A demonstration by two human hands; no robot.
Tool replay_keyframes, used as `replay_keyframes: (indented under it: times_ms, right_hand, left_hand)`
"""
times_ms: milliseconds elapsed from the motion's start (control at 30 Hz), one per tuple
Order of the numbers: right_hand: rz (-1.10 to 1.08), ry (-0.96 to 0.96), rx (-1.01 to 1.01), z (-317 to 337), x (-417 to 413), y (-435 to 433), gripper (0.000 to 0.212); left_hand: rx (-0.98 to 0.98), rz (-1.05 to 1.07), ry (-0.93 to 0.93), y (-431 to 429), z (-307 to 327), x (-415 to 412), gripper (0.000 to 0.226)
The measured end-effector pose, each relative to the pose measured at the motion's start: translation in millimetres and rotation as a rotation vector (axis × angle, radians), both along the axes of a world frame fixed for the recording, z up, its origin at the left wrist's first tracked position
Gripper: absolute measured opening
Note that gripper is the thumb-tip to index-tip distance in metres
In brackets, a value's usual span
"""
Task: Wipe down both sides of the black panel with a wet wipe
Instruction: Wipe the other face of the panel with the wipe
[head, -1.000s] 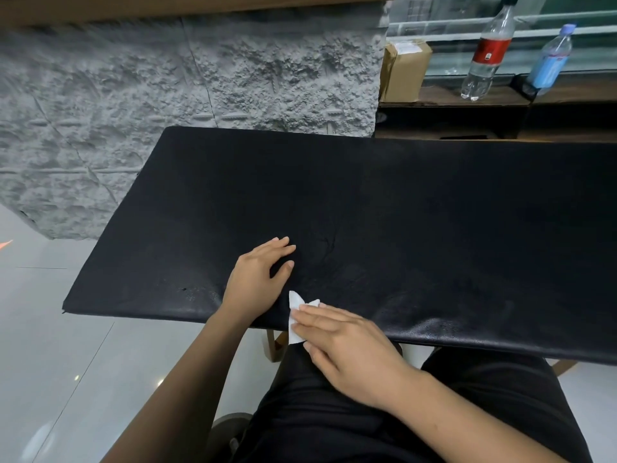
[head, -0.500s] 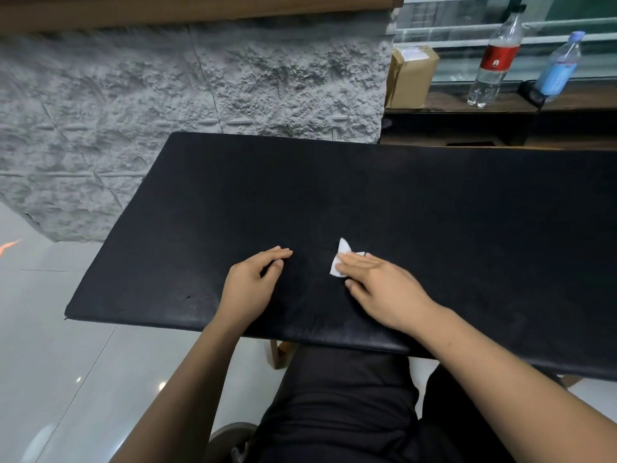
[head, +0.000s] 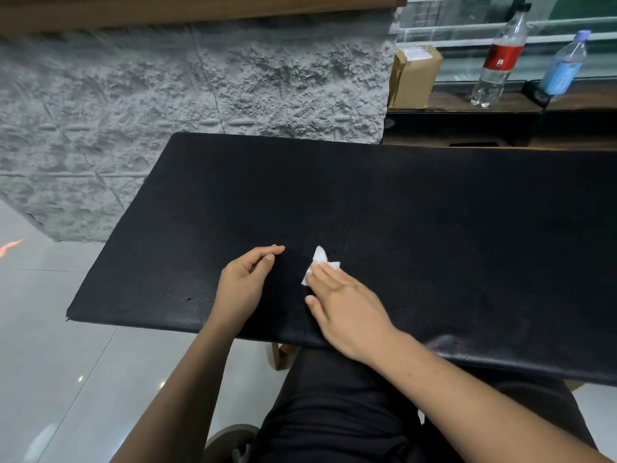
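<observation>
A big black panel (head: 417, 212) lies flat across the person's lap. Its near edge hangs over the black trousers (head: 334, 412). The panel is long and runs out of the picture on the right.

The right hand (head: 347, 305) lies on top of the panel, close to the near edge and a bit left of the panel's middle. Its fingers (head: 325, 279) are straight and close together. They press a small white wet wipe (head: 320, 257) down on the panel. The wipe is crumpled. Part of it pokes out past the fingertips, and the rest is hidden under them. The thumb sticks out to the side and lies on the panel.

The left hand (head: 243, 285) rests on the panel too, just left of the wipe but not touching it. Its fingers (head: 267, 253) are softly bent, with the thumb close to the first finger. It holds nothing.

A few small marks (head: 192, 299) show on the panel near its near left corner.

Behind the panel's far edge stands a rough grey wall (head: 200, 105). Past the panel's far right side is a dark shelf (head: 467, 106). On it stand a brown box (head: 415, 76), a clear bottle with a red label (head: 499, 58) and a bottle with a blue label (head: 564, 65). Below the panel's left end is a shiny pale floor (head: 50, 362).
</observation>
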State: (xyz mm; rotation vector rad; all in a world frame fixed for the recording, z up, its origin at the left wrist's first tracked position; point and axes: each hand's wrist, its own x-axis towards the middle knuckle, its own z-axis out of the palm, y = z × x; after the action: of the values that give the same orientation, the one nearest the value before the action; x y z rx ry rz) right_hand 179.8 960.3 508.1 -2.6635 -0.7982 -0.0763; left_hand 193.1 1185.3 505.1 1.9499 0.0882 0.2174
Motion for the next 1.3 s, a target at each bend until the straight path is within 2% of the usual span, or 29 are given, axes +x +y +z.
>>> replay_keyframes:
  times_ms: [200, 400, 767, 1000, 1167, 1300]
  right_hand:
    - [0.243, 0.022, -0.02, 0.4, -22.7, 28.4, 0.052]
    - [0.328, 0.038, -0.024, 2.9, -5.9, 13.3, 0.047]
    - [0.088, 0.033, -0.061, -7.3, 55.8, -48.2, 0.048]
    - [-0.153, 0.017, -0.074, 0.3, 66.8, -62.3, 0.029]
    - [-0.254, 0.008, -0.088, -0.2, 61.7, -40.1, 0.044]
    - [-0.232, -0.024, -0.075, 1.9, 53.6, -20.2, 0.05]
  left_hand:
    - [-0.01, 0.009, 0.004, 0.3, 0.9, 1.2, 0.029]
    - [-0.089, 0.013, -0.01, -0.3, 1.3, 0.5, 0.033]
    - [-0.055, 0.033, 0.008, -1.3, 2.9, 0.8, 0.034]
    - [-0.05, 0.038, 0.01, -2.3, 3.5, -0.3, 0.033]
    - [-0.058, 0.038, 0.008, -2.5, 4.4, -1.1, 0.034]
    - [-0.068, 0.042, 0.015, -3.4, 4.3, -1.1, 0.033]
